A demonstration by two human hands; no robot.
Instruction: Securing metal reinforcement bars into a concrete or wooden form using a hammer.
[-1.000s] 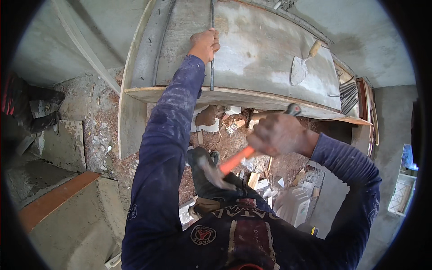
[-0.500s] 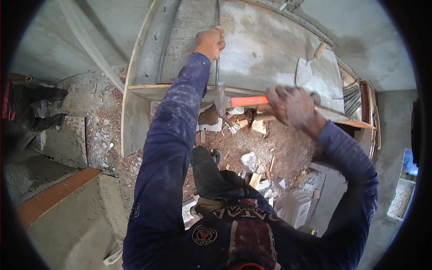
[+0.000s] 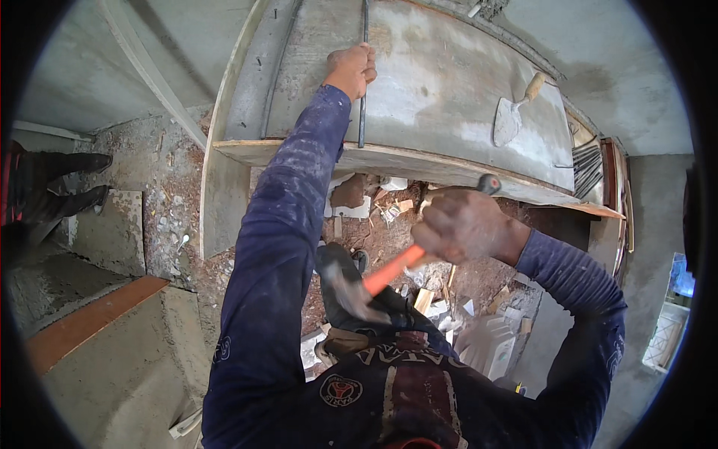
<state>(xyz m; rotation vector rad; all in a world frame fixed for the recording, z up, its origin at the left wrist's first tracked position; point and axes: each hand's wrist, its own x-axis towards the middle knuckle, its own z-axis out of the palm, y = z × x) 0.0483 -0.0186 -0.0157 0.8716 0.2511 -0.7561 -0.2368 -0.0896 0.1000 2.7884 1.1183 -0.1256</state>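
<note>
My left hand [image 3: 350,69] is closed round a thin steel rod [image 3: 363,112], which lies along the grey board surface of a raised wooden form [image 3: 426,82]. The rod's near end reaches the form's front edge. My right hand [image 3: 465,223] grips the orange handle of a claw hammer [image 3: 393,269]. The hammer's head, smeared by motion, hangs low over my leg, well apart from the rod. A pointing trowel [image 3: 508,120] with a wooden handle lies on the board, beyond my right hand.
A bundle of steel rods [image 3: 587,168] rests at the form's right end. Another rod [image 3: 280,67] lies left of my left hand. Rubble and wood scraps [image 3: 430,299] litter the ground below. At the far left stands another person [image 3: 56,172], near an orange-brown plank [image 3: 97,322].
My right hand has drawn the hammer down and toward my body, away from the rod's near end. My left hand keeps its hold on the rod.
</note>
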